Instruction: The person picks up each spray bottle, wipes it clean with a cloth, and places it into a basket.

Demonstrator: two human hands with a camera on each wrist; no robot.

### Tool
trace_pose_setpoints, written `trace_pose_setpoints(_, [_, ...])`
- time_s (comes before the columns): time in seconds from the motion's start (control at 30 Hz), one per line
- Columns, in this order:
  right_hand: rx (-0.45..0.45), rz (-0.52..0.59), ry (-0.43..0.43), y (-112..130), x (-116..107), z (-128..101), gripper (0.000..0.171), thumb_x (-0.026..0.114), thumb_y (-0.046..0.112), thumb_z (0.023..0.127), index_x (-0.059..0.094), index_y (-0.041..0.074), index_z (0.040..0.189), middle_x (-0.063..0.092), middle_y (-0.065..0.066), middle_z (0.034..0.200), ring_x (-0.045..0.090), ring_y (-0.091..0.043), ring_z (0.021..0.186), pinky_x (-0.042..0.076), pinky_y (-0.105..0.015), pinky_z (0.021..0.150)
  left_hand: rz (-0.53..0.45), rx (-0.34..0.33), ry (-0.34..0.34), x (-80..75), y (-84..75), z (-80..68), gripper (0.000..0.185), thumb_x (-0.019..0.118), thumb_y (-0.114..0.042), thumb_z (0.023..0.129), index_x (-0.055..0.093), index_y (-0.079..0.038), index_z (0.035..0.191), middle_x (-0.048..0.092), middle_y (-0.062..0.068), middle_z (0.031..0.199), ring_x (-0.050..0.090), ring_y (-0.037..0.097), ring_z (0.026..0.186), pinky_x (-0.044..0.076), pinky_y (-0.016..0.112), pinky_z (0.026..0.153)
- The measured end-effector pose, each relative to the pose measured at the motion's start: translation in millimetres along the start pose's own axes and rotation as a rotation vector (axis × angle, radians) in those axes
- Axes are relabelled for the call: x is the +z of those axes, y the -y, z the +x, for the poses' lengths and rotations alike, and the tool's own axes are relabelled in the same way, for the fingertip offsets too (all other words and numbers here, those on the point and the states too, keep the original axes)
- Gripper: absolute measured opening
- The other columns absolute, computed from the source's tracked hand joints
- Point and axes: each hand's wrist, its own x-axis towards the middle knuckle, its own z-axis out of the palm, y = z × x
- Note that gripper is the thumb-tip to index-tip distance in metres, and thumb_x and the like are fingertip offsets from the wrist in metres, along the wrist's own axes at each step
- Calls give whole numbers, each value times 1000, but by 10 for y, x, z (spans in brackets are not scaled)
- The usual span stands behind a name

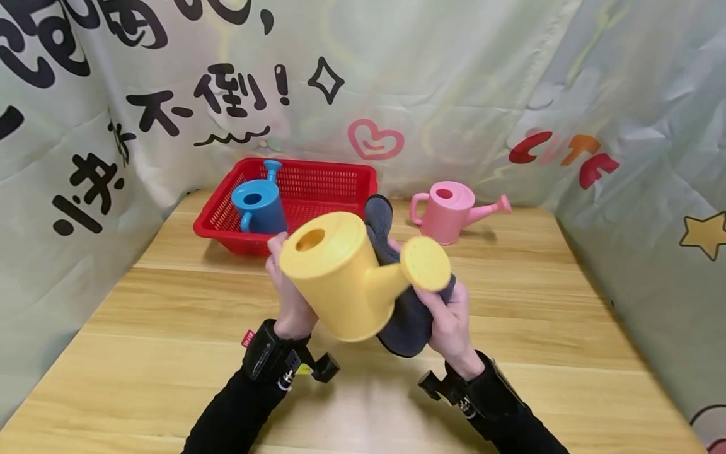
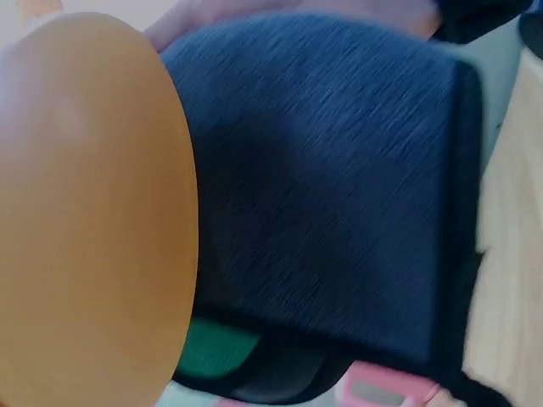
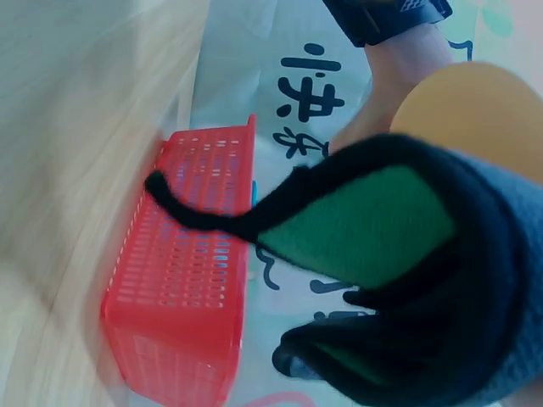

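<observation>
A yellow watering can point(image 1: 340, 284) is held up over the table, tilted, with its round sprinkler head to the right. My left hand point(image 1: 295, 299) grips it from the left side; the can hides part of the fingers. In my right hand point(image 1: 450, 318) is a dark grey-blue cloth point(image 1: 405, 328), bunched behind the spout and along the can's right side. The right thumb lies just under the sprinkler head. In the left wrist view, the can's smooth surface point(image 2: 93, 212) overlaps the cloth point(image 2: 331, 186). Folds of the cloth show a green underside point(image 3: 373, 229) in the right wrist view.
A red plastic basket point(image 1: 329, 169) stands at the back left of the wooden table point(image 1: 187, 353), with a blue watering can point(image 1: 266, 211) inside. To its right, a pink watering can point(image 1: 445, 217) stands upright. Printed curtains point(image 1: 454, 82) enclose the back and sides.
</observation>
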Motion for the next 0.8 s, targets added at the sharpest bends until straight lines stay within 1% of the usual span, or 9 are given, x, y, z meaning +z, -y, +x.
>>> trace_pose_setpoints(0.07, [9, 28, 24, 22, -2, 45, 42, 40, -13, 97, 66, 4, 125, 71, -5, 123, 67, -14, 118, 53, -26, 101, -17, -121, -72, -31, -75, 98, 31, 32, -34, 105, 46, -16, 126, 45, 13, 127, 30, 26, 129, 24, 56, 112])
trace_pose_setpoints(0.13, [38, 56, 34, 49, -20, 80, 44, 36, -13, 98, 62, 1, 130, 69, -9, 130, 64, -19, 125, 52, -27, 104, -216, -176, -125, -67, -120, 215, 26, 36, -39, 105, 52, -18, 109, 51, 8, 115, 43, 22, 117, 36, 47, 105])
trace_pose_setpoints(0.17, [56, 61, 24, 63, -40, 94, 44, 34, -12, 99, 61, 0, 131, 68, -10, 132, 63, -20, 127, 51, -28, 105, -350, -179, -148, -85, -133, 274, 26, 40, -40, 104, 53, -19, 97, 55, 4, 103, 50, 19, 104, 43, 40, 97])
trace_pose_setpoints(0.2, [90, 63, 9, 78, -67, 104, 43, 33, -10, 100, 59, -1, 133, 67, -11, 134, 62, -21, 129, 51, -28, 106, -511, -224, -190, -98, -162, 324, 30, 41, -44, 104, 53, -20, 89, 58, -2, 93, 55, 13, 90, 49, 31, 85])
trace_pose_setpoints(0.23, [124, 70, -17, 92, -97, 111, 41, 33, -8, 102, 59, -1, 133, 67, -12, 134, 62, -21, 129, 51, -29, 105, -620, -173, -192, -120, -157, 375, 35, 44, -40, 104, 51, -19, 78, 56, -3, 76, 55, 11, 71, 48, 24, 68])
trace_pose_setpoints(0.3, [213, 56, -97, 125, -167, 110, 38, 37, -2, 104, 61, 3, 132, 69, -8, 132, 65, -17, 124, 54, -27, 100, -873, -100, -175, -158, -136, 465, 45, 52, -36, 102, 42, -15, 63, 44, -4, 54, 43, 9, 47, 31, 19, 45])
trace_pose_setpoints(0.4, [298, 17, -187, 164, -280, 111, 34, 41, 4, 105, 63, 8, 131, 70, -4, 131, 67, -14, 120, 55, -26, 97, -887, -36, -129, -203, -128, 557, 45, 52, -40, 102, 40, -17, 64, 35, -8, 53, 28, 6, 46, 19, 17, 47])
trace_pose_setpoints(0.57, [304, 6, -215, 193, -461, 138, 34, 44, 7, 105, 58, 3, 136, 70, -4, 131, 68, -15, 119, 55, -26, 96, -815, 31, -53, -228, -128, 744, 44, 54, -42, 101, 37, -17, 70, 29, -7, 59, 20, 9, 52, 13, 21, 54])
trace_pose_setpoints(0.8, [287, -27, -287, 252, -641, 199, 34, 48, 7, 104, 56, -3, 136, 72, -5, 127, 71, -14, 111, 57, -25, 91, -502, 106, -18, -259, -135, 1163, 52, 65, -43, 95, 40, -16, 59, 34, -5, 55, 32, 9, 49, 27, 19, 52])
